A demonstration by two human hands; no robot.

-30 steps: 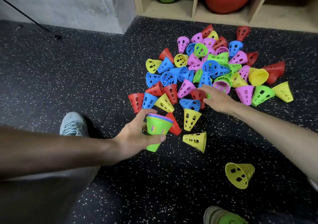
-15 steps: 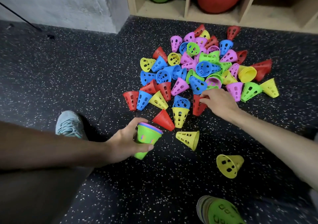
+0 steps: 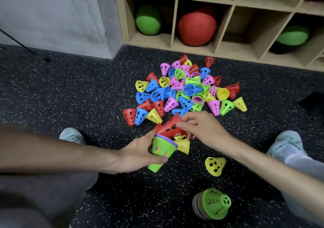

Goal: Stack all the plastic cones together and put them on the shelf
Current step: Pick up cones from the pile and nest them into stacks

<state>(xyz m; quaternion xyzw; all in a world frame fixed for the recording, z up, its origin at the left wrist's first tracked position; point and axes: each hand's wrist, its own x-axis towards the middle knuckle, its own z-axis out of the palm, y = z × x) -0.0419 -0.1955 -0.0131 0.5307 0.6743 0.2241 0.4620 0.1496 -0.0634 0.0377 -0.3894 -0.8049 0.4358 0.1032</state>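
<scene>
My left hand (image 3: 140, 153) grips a stack of nested cones (image 3: 162, 150) with a green one outermost, mouth tilted up and to the right. My right hand (image 3: 201, 128) holds a red cone (image 3: 169, 125) just above that stack's open mouth. A pile of several loose cones (image 3: 184, 89) in red, blue, yellow, pink and green lies on the floor beyond my hands. A yellow cone (image 3: 183, 145) lies beside the stack, another yellow cone (image 3: 214, 165) lies to the right. A second nested stack topped by a green cone (image 3: 212, 204) lies on its side near me.
A wooden cubby shelf (image 3: 217, 50) stands behind the pile, holding a green ball (image 3: 149, 20), a red ball (image 3: 197, 26) and another green ball (image 3: 292, 36). My shoes (image 3: 72, 135) (image 3: 285, 145) rest on the black speckled floor either side. A grey wall is at the left.
My right hand picked a red cone out of the pile and brought it back over the stack. My left hand lifted the stack toward it. The view tilted up, showing more shelf.
</scene>
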